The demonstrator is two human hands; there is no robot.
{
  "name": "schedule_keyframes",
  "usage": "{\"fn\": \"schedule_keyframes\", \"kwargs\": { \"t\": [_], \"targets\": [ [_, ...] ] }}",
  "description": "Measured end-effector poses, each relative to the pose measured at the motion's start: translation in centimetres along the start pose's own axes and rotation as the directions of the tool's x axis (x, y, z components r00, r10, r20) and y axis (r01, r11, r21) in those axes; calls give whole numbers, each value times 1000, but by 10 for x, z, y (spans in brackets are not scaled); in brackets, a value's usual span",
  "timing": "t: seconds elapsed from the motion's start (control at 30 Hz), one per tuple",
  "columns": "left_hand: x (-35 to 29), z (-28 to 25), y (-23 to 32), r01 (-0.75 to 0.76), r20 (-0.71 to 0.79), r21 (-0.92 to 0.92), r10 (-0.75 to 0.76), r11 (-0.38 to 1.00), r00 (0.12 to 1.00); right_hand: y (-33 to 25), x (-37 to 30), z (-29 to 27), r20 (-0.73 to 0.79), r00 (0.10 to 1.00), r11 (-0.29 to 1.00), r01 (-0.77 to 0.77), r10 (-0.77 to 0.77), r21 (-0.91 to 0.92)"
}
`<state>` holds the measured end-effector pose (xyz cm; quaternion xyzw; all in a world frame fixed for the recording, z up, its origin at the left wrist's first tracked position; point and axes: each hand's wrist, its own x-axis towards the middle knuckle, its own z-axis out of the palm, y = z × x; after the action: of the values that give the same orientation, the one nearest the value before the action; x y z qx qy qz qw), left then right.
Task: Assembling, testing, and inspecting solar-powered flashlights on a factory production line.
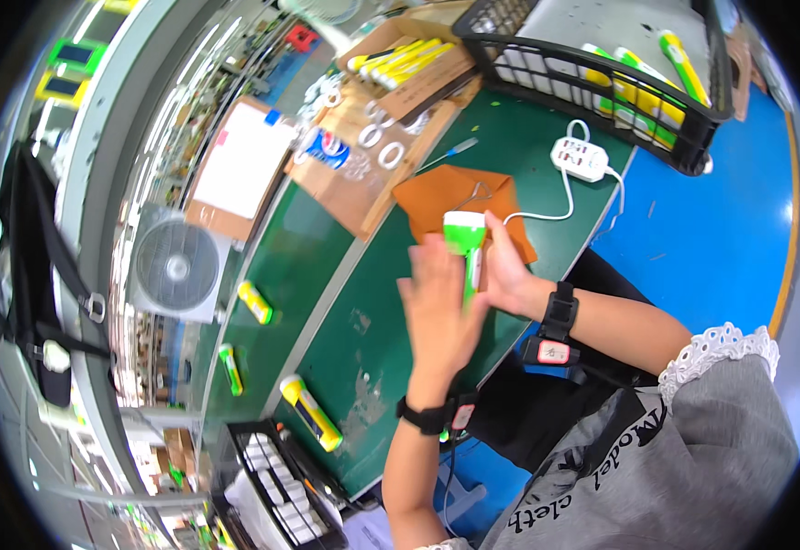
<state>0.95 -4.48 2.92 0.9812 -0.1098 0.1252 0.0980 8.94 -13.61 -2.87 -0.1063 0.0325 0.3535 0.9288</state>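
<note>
Torch [465, 236], green with a white-rimmed head, stands head up between the two hands, above the surface [377, 307]. The left hand's fingers [425, 261] are blurred, stretched out and somewhat apart, beside the handle. The right hand [507, 278] backs the handle from the other side, some fingers extended; whether they clamp it I cannot tell.

It looks like stiff plastic, likely light and smooth enough to slip, with the wide head probably the heavier end. The slim handle just below the head seems the best hold; the lens face is better left untouched.

An orange sheet [418, 199] lies behind and below the head. A white cable [547, 218] runs close to the right fingers from a power strip [580, 159], so room is tight there. The surface's near edge passes under the right wrist. More room opens leftward, towards the yellow torch [311, 412].
</note>
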Motion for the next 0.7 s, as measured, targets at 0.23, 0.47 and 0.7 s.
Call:
{"fn": "schedule_keyframes", "kwargs": {
  "t": [0.23,0.47,0.7],
  "targets": [
    [-90,-22,-33,278,-264,-396,-399,875,878,39,17,-12,240,963,956,-46,119,-291],
    [-341,-139,6,389,-760,-647,-513,656,-399,-9,25,-43,374,910,932,-34,177,-360],
    [-714,-179,149,872,-953,-289,29,-395,-303,-3,25,-24,36,999,911,-16,34,-411]
  ]
}}
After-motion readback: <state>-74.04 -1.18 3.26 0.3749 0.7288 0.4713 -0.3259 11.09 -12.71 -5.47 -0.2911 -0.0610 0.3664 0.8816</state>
